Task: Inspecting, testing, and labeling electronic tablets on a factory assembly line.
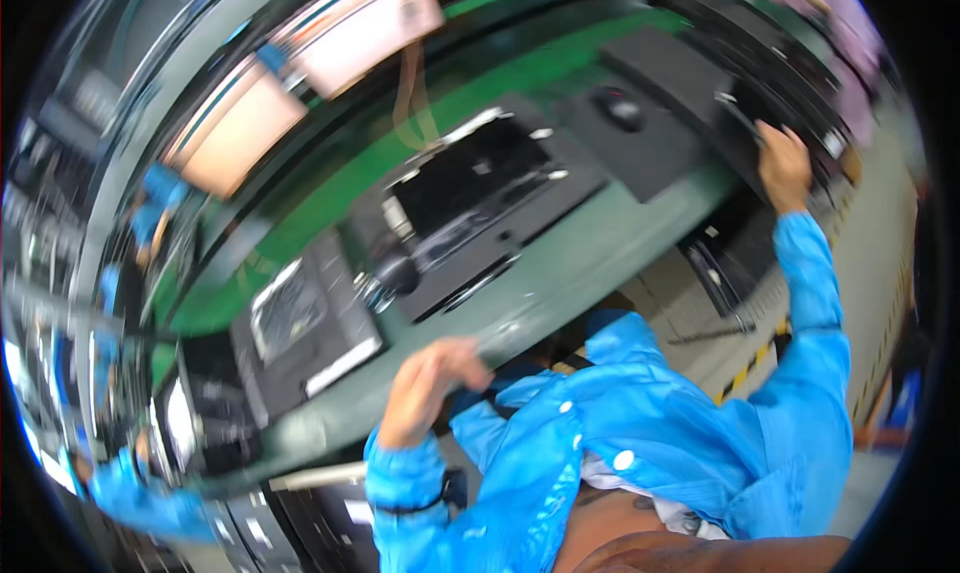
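Observation:
At the right end of the bench, my right hand (pixel 785 168) has its fingers bent at the edge of a thin black panel (pixel 745 118). Motion blur softens that grip. My left hand (pixel 428 385) hovers over the bench's near edge, fingers loosely curved and apart from the thumb, with nothing seen in it. Ahead of it, a dark, glossy screen-like part (pixel 475 178) rests on a black mat (pixel 590 188). A round black object (pixel 396 271) and a slim black pen-like tool (pixel 480 285) are close by.
A black mouse (pixel 622 109) lies on a dark pad (pixel 655 158). Leftward, another mat (pixel 350 318) bears a clear-wrapped part (pixel 290 308). Pale bins (pixel 365 38) line the rack behind the green bench (pixel 540 298). Other people in blue (pixel 140 493) and pink (pixel 845 43) stand at both ends.

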A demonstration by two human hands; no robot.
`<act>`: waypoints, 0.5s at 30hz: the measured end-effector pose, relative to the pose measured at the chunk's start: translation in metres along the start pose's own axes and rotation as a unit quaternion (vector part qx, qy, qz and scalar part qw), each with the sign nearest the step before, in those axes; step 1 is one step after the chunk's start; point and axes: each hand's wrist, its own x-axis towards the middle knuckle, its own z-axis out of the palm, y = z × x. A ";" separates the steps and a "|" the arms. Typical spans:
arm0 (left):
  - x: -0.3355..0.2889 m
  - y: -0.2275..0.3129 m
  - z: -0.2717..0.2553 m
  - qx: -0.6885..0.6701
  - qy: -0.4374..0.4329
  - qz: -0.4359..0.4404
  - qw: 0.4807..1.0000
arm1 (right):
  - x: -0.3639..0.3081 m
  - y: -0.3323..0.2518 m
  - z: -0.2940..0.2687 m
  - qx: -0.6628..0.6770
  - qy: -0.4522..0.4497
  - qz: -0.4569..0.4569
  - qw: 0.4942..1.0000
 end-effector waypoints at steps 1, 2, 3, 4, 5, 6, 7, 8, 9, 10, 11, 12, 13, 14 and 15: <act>0.028 0.001 0.011 -0.033 -0.016 0.023 0.999 | 0.014 -0.017 -0.008 0.017 0.053 -0.008 0.998; 0.045 0.004 0.024 -0.117 -0.016 -0.007 0.993 | 0.026 -0.036 -0.022 0.057 0.029 -0.026 0.998; 0.063 0.008 0.035 -0.151 -0.054 0.003 0.987 | 0.037 -0.058 -0.035 0.104 0.053 -0.050 0.992; 0.072 0.012 0.047 -0.195 -0.060 0.001 0.979 | 0.050 -0.088 -0.040 0.138 0.060 -0.120 0.981; 0.077 0.014 0.056 -0.249 -0.072 0.009 0.966 | 0.061 -0.119 -0.047 0.173 0.094 -0.180 0.964; 0.076 0.015 0.062 -0.291 -0.077 0.029 0.953 | 0.073 -0.150 -0.056 0.231 0.081 -0.240 0.939; 0.071 0.017 0.064 -0.334 -0.091 0.048 0.937 | 0.085 -0.181 -0.063 0.285 0.084 -0.297 0.907; 0.065 0.018 0.060 -0.456 -0.160 0.125 0.867 | 0.099 -0.214 -0.065 0.336 0.097 -0.340 0.873; 0.043 0.017 0.055 -0.380 0.014 0.131 0.915 | 0.113 -0.248 -0.064 0.384 0.119 -0.379 0.833; 0.019 0.014 0.049 -0.309 0.144 0.138 0.930 | 0.128 -0.281 -0.060 0.416 0.118 -0.380 0.818; -0.002 0.014 0.035 -0.294 0.241 0.130 0.916 | 0.144 -0.314 -0.051 0.439 0.095 -0.387 0.805; -0.026 0.011 0.023 -0.341 0.290 0.151 0.881 | 0.159 -0.350 -0.039 0.496 0.116 -0.304 0.805; -0.049 0.009 0.010 -0.364 0.340 0.179 0.849 | 0.175 -0.383 -0.025 0.535 0.104 -0.228 0.807; -0.073 0.005 -0.001 -0.364 0.367 0.212 0.830 | 0.192 -0.409 -0.009 0.564 0.046 -0.223 0.794; -0.098 0.000 -0.008 -0.380 0.361 0.244 0.816 | 0.210 -0.430 0.008 0.581 -0.029 -0.222 0.783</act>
